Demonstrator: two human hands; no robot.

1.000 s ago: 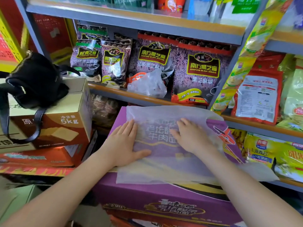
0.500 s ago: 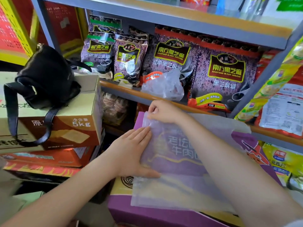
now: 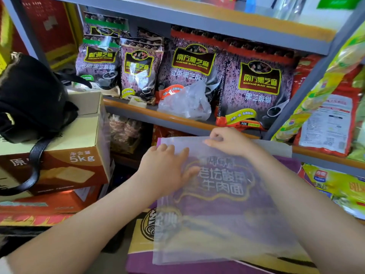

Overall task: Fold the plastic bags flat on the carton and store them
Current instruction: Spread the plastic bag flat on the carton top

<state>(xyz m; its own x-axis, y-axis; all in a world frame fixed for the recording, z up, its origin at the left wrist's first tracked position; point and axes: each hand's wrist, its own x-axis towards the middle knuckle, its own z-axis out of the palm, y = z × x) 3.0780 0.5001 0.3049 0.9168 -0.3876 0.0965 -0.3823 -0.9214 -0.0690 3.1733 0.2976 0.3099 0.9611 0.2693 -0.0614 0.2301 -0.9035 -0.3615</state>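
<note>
A translucent plastic bag (image 3: 223,224) lies spread flat on top of a purple noodle carton (image 3: 138,262) in front of the shelves. My left hand (image 3: 166,171) lies flat, fingers straight, pressing on the bag's left part. My right hand (image 3: 227,141) is at the bag's far edge, fingers curled and pinching the plastic there. A crumpled clear plastic bag (image 3: 187,103) sits on the shelf behind, among the sesame packets.
A brown 5 kg carton (image 3: 65,155) stands to the left with a black handbag (image 3: 31,97) on it. Purple sesame-paste packets (image 3: 256,86) fill the shelf behind. The orange-edged shelf rail (image 3: 138,109) runs just beyond the carton. Cereal packs (image 3: 331,119) hang right.
My right hand went from lying flat on the bag to pinching its far edge, then slid right along it. My left hand stayed pressed on the bag. The camera view shifted closer.
</note>
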